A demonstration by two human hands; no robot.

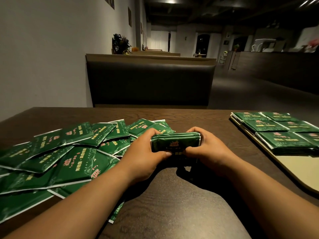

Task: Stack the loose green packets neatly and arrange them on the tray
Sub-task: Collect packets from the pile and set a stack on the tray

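Both hands [176, 150] clasping a packet stack [175, 141] over dark wooden table [172, 195] (dim restaurant room).

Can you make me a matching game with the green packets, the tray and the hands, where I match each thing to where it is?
Things:
1. loose packets
2. small stack of packets
3. tray
4. neat packets

Places:
A. at the right edge of the table
B. spread in a messy pile on the left
C. held between the left hand and right hand
D. laid in rows on the tray

Pairs: 1-B, 2-C, 3-A, 4-D
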